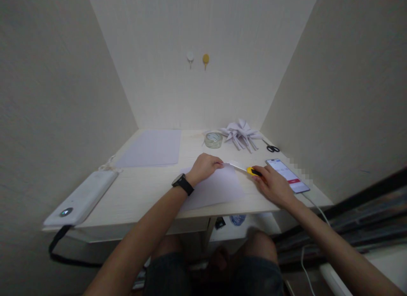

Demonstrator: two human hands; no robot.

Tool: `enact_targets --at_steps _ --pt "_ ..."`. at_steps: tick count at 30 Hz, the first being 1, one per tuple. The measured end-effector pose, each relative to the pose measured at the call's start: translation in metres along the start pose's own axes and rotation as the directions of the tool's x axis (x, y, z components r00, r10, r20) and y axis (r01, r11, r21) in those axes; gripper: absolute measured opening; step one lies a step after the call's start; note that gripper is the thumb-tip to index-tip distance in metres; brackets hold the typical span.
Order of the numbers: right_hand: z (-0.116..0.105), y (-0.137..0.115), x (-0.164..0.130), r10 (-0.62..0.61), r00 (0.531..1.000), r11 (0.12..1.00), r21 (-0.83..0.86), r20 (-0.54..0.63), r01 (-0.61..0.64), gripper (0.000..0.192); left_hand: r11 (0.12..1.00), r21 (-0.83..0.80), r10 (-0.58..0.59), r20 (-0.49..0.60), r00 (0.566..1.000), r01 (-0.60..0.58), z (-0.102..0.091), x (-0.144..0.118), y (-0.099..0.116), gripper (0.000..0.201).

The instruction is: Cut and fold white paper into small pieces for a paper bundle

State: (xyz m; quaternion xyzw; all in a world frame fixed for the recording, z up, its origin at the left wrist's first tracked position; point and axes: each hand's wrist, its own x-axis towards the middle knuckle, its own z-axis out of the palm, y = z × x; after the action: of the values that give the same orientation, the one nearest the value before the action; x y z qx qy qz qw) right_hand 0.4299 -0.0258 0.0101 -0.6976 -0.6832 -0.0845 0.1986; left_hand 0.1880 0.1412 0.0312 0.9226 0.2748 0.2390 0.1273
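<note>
My right hand [274, 186] is closed round a yellow utility knife [250, 171] with a black slider. Its long blade is out and points left, the tip close to my left fingers at the far edge of a white sheet of paper [216, 189]. My left hand [204, 166], with a black watch on the wrist, pinches that far edge. The sheet lies at the front of the desk, partly hidden under my left forearm. Whether the blade sits inside a fold of the paper I cannot tell.
A stack of white paper [152, 147] lies at the back left. Behind my hands stand a roll of clear tape [213, 140] and folded paper spikes [241, 134]. Scissors [272, 148] and a cabled phone [288, 176] are at right, a white device [81, 198] at left.
</note>
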Motion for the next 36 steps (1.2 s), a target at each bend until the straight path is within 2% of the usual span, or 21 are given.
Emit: enact_targets --at_steps 8,11,14,16,19,23,27,33,36 --pt "-0.002 -0.003 0.005 -0.159 0.980 0.985 0.090 0.122 0.149 0.033 0.999 -0.021 -0.025 0.048 0.999 0.026 0.003 -0.001 -0.002 0.023" --pt "-0.002 -0.002 0.008 -0.197 0.972 0.974 0.136 0.126 0.180 0.030 1.000 -0.002 -0.026 0.076 0.997 0.026 0.002 0.000 -0.002 0.030" --pt "0.000 -0.002 0.010 -0.199 0.972 0.972 0.149 0.123 0.180 0.031 0.998 0.056 -0.023 0.062 0.998 0.019 -0.004 -0.004 0.009 0.040" --pt "0.001 -0.002 0.012 -0.202 0.972 0.971 0.151 0.116 0.184 0.031 0.991 0.131 -0.023 0.085 0.996 0.012 -0.009 -0.014 0.024 0.043" --pt "0.004 -0.001 0.012 -0.218 0.971 0.966 0.160 0.094 0.202 0.031 0.968 0.244 0.012 0.198 0.980 -0.062 -0.014 -0.042 0.050 0.054" --pt "0.011 0.001 0.012 -0.193 0.979 0.970 0.163 0.061 0.181 0.030 0.956 0.293 -0.075 0.243 0.967 0.001 -0.006 -0.080 0.067 0.066" --pt "0.018 0.001 0.015 -0.176 0.983 0.967 0.195 0.050 0.164 0.029 0.953 0.300 -0.133 0.271 0.953 0.048 0.003 -0.091 0.057 0.070" --pt "0.025 -0.008 0.033 -0.194 0.977 0.953 0.252 0.090 0.167 0.028 0.953 0.300 -0.134 0.280 0.950 0.046 -0.004 -0.066 0.023 0.067" --pt "0.028 -0.013 0.040 -0.207 0.974 0.954 0.239 0.096 0.180 0.029 0.958 0.286 -0.119 0.293 0.949 0.032 -0.007 -0.058 0.013 0.058"
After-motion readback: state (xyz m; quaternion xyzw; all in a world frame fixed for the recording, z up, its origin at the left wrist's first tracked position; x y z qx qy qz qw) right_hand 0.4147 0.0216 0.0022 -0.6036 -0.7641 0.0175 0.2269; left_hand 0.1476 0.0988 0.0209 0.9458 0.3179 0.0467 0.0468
